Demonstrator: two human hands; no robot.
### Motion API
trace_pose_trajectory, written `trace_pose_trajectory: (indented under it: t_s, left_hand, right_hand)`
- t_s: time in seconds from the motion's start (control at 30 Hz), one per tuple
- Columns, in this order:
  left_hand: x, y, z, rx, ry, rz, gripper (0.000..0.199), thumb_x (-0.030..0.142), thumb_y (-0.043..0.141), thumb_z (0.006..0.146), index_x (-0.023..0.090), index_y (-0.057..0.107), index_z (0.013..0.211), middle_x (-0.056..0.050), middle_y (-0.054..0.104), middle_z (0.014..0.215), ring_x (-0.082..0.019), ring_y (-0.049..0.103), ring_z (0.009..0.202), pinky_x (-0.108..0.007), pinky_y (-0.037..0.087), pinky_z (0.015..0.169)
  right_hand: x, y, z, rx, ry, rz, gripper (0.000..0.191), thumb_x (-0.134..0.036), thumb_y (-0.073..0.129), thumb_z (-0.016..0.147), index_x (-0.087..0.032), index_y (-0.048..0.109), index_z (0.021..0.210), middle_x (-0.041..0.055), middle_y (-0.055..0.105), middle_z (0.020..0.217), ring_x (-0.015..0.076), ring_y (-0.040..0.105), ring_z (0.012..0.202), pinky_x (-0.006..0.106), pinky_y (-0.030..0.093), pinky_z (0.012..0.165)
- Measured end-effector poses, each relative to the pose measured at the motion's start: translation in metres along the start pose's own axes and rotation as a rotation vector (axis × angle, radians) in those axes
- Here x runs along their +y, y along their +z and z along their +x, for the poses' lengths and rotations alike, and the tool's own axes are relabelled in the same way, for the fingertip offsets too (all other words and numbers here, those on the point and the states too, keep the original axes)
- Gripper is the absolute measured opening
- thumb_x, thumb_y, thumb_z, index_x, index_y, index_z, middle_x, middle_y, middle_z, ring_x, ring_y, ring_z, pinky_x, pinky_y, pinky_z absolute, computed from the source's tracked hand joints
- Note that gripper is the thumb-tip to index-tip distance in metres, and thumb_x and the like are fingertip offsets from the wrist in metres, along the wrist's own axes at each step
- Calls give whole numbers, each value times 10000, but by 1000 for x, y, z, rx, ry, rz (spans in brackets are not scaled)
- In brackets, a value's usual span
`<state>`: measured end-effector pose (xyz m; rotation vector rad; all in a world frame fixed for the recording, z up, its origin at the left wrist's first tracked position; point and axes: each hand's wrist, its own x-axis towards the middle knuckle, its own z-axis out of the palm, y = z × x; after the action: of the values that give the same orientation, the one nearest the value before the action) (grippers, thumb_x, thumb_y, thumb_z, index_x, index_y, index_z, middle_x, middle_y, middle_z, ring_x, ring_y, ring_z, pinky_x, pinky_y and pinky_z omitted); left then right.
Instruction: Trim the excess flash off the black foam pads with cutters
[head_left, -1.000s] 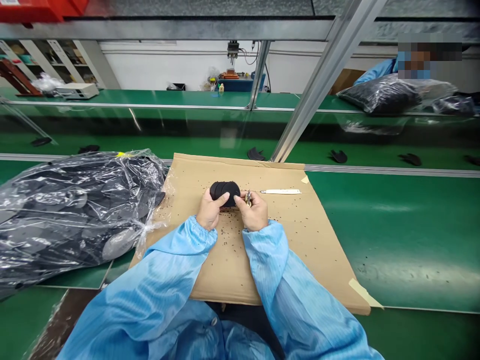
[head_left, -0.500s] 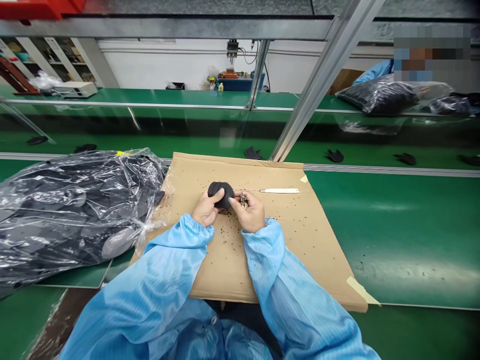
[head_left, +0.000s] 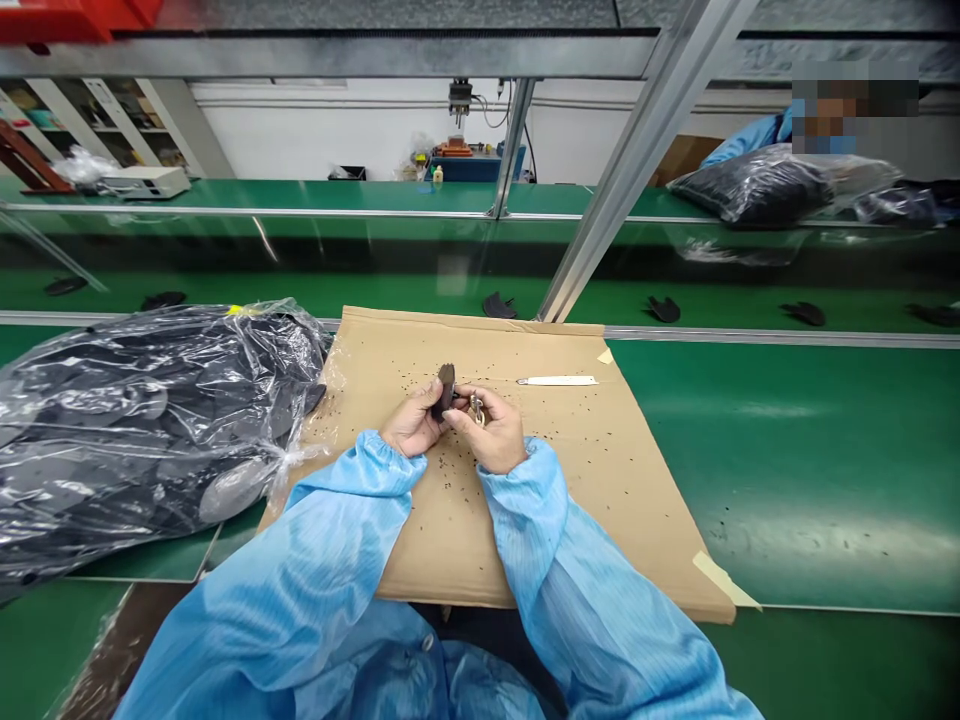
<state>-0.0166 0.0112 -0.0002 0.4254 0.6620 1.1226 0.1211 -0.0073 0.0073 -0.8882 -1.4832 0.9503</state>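
My left hand [head_left: 412, 420] is closed on a black rounded part [head_left: 445, 390], pinched with the thumb on its near side and now seen almost edge-on. Tucked in my right hand [head_left: 495, 432] is a small shiny metal tool [head_left: 477, 408]; its exact kind is too small to make out. The right thumb and fingertips meet the part's right edge. Both hands are above a brown cardboard sheet [head_left: 577, 500] sprinkled with tiny black scraps. Beyond the right hand lies a slim white-handled knife [head_left: 559, 381].
A clear bag of black parts [head_left: 150, 430] bulges at the left. Similar black parts [head_left: 663, 309] lie along the green belt [head_left: 585, 300] behind the cardboard. A slanted metal post [head_left: 645, 170] rises at the back. Across the line, a person's blue sleeve [head_left: 750, 140] shows beside another bag [head_left: 757, 185].
The black part has been turned from its broad face to nearly edge-on. My right hand has shifted slightly left, still with the metal tool.
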Motion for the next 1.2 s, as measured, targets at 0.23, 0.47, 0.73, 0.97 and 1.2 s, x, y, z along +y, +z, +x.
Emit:
trace_pose_trajectory:
  t_s: [0.23,0.47,0.73,0.97,1.2]
  left_hand:
    - [2,0,-2,20,-68,-54,199,298,659,822,138,677,939,-43,676,770,-105,639,682,-186,513,586]
    - [2,7,-2,95,-90,-50,173,289,633,840,119,665,824,-56,673,733,-107,637,671,-170,502,546]
    - [-7,10,-1,36,327,86,396,255,819,629,137,646,965,-59,695,950,-173,649,894,-325,512,856]
    - [-9,15,-6,61,416,183,374,212,843,565,133,691,898,-56,708,933,-181,647,903,-371,476,926]
    - [-9,14,-7,-28,432,282,286,251,820,610,124,694,833,-60,710,861,-178,652,823,-340,517,818]
  right_hand:
    - [-3,1,0,2,-43,-59,312,-380,725,744,-223,691,1012,52,696,992,212,652,902,365,524,855]
    - [0,1,1,26,-27,-65,294,-374,689,771,-218,687,1021,52,696,997,214,653,914,369,525,868]
    - [6,-4,9,163,73,-93,308,-447,657,772,-171,664,908,28,662,769,159,591,673,291,504,658]
    - [14,-18,15,25,59,-258,385,-433,650,779,-188,644,1076,44,679,909,186,607,770,319,487,737]
    - [11,-24,16,-60,73,-256,359,-532,617,804,-175,652,800,1,585,668,144,513,620,264,416,587]
